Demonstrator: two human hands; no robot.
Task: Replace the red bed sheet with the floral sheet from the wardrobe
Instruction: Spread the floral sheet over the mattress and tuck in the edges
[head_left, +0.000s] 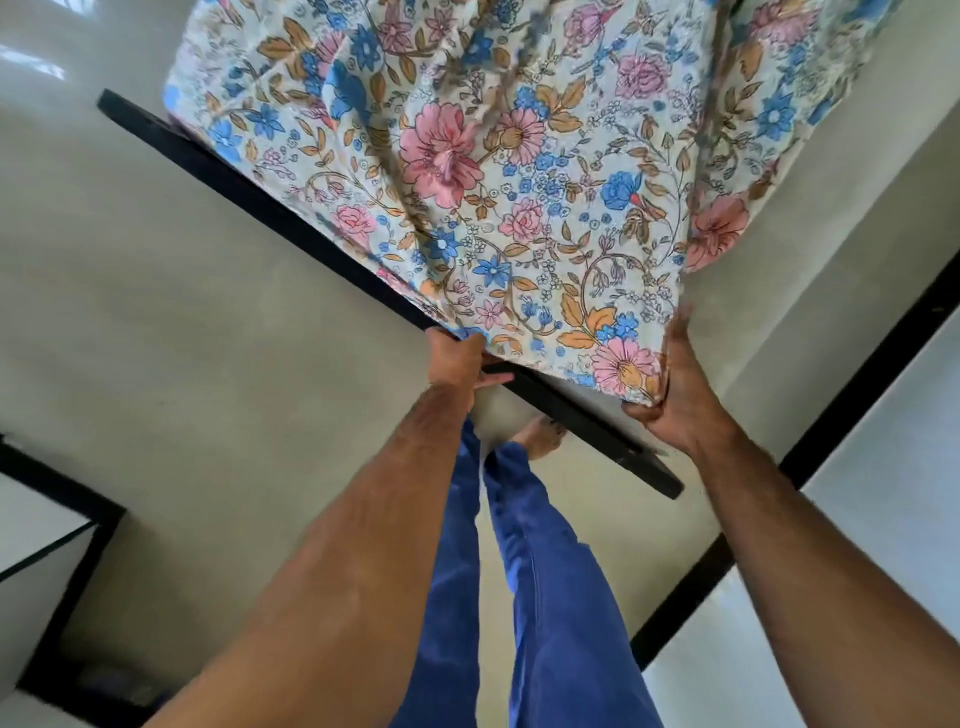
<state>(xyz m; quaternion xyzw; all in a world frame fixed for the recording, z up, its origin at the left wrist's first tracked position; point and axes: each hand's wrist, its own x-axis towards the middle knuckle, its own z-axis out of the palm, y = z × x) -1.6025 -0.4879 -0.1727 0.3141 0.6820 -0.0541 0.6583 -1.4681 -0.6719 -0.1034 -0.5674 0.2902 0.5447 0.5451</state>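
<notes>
The floral sheet (498, 171), cream with pink and blue flowers, covers the mattress on the black bed frame (244, 192). I stand at a near corner of the bed. My left hand (457, 364) grips the sheet's edge at the frame rail, fingers curled under the mattress side. My right hand (675, 384) lies with straight fingers against the other side of the same corner, pressing the sheet to the mattress. No red sheet shows.
Pale floor (156, 322) surrounds the bed, with black strips (810, 457) running across it at right and lower left. My blue-trousered legs (519, 597) and a bare foot (543, 436) stand close under the frame's corner (660, 480).
</notes>
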